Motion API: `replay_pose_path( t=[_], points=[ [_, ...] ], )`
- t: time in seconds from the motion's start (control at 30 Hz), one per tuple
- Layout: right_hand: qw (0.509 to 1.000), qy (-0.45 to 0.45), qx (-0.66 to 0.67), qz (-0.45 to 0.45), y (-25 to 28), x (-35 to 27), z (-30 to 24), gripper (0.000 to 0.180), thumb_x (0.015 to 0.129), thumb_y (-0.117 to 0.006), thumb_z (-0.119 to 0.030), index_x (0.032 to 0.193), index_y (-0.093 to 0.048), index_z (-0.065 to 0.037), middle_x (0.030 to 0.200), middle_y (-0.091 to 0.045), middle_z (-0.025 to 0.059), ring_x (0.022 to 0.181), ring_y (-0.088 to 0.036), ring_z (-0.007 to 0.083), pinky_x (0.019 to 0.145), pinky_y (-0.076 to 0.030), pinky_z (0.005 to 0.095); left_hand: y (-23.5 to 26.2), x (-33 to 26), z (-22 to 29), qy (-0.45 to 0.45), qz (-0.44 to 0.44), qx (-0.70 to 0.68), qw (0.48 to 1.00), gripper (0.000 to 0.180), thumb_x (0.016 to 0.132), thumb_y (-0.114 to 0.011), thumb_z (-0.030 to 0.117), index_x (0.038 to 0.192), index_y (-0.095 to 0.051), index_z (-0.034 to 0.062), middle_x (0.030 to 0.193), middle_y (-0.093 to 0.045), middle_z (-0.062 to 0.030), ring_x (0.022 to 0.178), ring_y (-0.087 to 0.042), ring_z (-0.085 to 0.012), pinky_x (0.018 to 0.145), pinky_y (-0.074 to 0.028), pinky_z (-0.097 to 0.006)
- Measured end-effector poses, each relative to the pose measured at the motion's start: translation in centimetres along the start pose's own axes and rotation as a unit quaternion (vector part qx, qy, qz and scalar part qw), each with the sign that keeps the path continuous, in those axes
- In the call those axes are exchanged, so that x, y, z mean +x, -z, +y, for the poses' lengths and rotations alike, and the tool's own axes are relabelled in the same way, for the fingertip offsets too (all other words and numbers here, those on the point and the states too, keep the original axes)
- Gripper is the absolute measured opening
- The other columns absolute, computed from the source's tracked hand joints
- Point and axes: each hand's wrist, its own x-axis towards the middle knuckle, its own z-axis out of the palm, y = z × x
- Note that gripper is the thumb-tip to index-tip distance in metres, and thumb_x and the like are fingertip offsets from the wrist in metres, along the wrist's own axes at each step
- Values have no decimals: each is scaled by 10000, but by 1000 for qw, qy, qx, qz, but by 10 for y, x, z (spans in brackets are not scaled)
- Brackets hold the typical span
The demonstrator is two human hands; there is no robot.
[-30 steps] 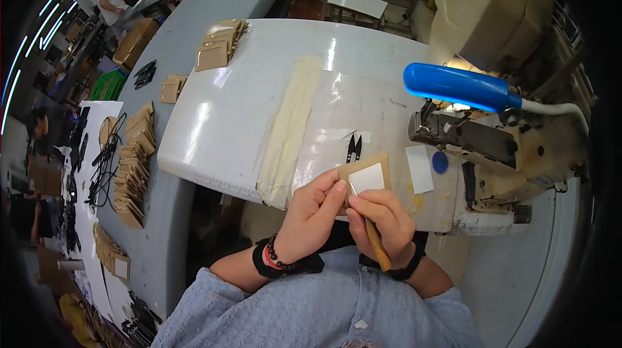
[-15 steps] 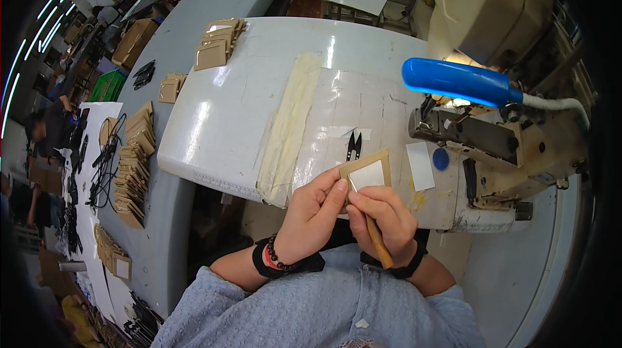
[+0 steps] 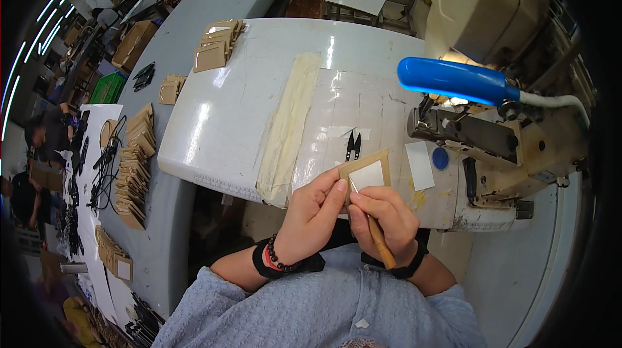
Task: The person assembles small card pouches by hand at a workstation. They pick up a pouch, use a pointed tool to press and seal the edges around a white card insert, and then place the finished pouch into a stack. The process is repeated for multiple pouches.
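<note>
My left hand (image 3: 310,218) pinches the left edge of a small tan, flat holder (image 3: 382,161) with a white rectangular window. The holder is tilted, just over the table's near edge. In my right hand (image 3: 387,218) is a slim tool with a wooden handle (image 3: 381,244), its butt pointing down toward me. Closed fingers hide most of the tool; its upper end meets the window's left side, and I cannot make out its tip. Just beyond the holder lies a pair of black thread snips (image 3: 353,146), blades pointing away.
Right of the holder are a white card (image 3: 420,165) and a sewing machine (image 3: 463,134), with a blue lamp (image 3: 453,80) above. More tan holders are stacked at the table's far left (image 3: 212,53) and in a row on the grey side table (image 3: 131,179). People sit at far left.
My hands and the holder stay almost in place. The wooden handle has shifted very slightly to the right. The whole view has moved a little.
</note>
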Motion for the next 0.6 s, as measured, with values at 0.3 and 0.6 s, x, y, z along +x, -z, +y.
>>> replay_pose_path(
  t=[0.3, 0.6],
  points=[
    [1000, 0, 8, 0, 0, 1, -1, 161, 793, -676, 27, 946, -627, 35, 873, -637, 160, 725, -639, 244, 634, -521, 285, 0, 0, 0, -13, -7, 10, 1000, 378, 1025, -358, 129, 1325, -429, -90, 1155, -603, -129, 1042, -589, -142, 889, -495, -257],
    [913, -287, 289, -24, 18, 6, 0, 230, 950, -501, -112, 841, -603, 62, 805, -643, 169, 556, -593, 164, 458, -470, 236, 7, -3, -9, -74, 28, 190, 979, 328, 970, -460, 99, 1276, -539, 12, 751, -634, -85, 698, -581, -66, 620, -464, -234]
  ],
)
